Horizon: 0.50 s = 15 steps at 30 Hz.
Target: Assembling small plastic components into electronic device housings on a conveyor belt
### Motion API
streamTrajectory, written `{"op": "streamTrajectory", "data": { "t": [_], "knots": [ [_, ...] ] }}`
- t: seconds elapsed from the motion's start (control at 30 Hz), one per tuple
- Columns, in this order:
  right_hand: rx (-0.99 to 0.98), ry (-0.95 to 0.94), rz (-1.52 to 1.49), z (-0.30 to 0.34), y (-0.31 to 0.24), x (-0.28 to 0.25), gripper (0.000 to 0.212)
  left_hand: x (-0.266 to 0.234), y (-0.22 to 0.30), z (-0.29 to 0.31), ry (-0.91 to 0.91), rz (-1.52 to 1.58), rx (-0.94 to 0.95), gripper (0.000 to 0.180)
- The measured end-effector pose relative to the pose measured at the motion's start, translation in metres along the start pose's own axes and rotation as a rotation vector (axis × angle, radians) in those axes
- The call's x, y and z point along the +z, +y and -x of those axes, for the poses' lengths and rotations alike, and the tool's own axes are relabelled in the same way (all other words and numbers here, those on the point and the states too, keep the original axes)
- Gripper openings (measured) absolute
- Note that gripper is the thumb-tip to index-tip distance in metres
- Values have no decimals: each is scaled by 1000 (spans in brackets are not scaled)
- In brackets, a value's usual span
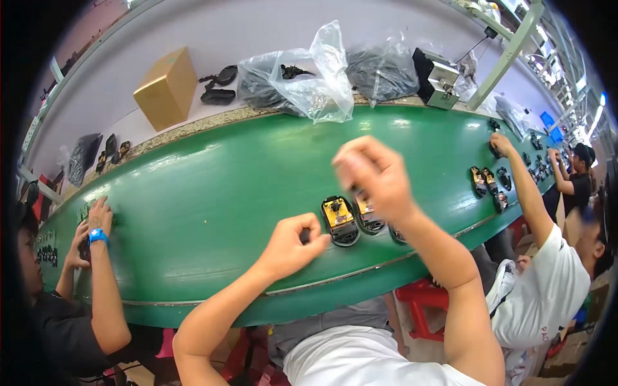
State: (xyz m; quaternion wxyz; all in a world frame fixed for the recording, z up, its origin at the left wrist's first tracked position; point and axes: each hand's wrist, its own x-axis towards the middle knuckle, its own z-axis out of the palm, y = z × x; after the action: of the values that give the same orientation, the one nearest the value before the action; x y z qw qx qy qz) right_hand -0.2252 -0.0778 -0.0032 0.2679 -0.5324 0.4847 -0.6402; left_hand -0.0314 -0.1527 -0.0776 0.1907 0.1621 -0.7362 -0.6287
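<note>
My left hand (291,249) is closed low over the green belt, with a small dark part (305,236) between thumb and forefinger; its kind cannot be made out. Just right of it lies a black oval shell (339,221) with a yellow circuit board, like an opened computer mouse. A second such shell (369,222) sits against it, partly covered by my right hand. A third shell (397,235) shows only in part behind my right forearm. Raised over these, my right hand (376,177) has curled fingers, somewhat blurred; whatever they hold is hidden.
The green belt (257,174) runs left to right. Behind it stand a cardboard box (166,90), clear plastic bags (296,80) of dark parts and a metal box (441,83). Co-workers' hands (96,219) work at the left and right (501,145), where more opened shells (477,182) lie.
</note>
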Motion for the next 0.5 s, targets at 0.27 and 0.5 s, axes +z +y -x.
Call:
{"op": "streamTrajectory", "data": {
  "t": [0.27, 0.5],
  "knots": [
    [-460, -318, 379, 48, 38, 79, 20, 24, -81, 24, -52, -10, 308, 40],
    [-480, -229, 460, 52, 47, 67, 27, 10, -31, 19, 78, 49, 310, 32]
  ]
}}
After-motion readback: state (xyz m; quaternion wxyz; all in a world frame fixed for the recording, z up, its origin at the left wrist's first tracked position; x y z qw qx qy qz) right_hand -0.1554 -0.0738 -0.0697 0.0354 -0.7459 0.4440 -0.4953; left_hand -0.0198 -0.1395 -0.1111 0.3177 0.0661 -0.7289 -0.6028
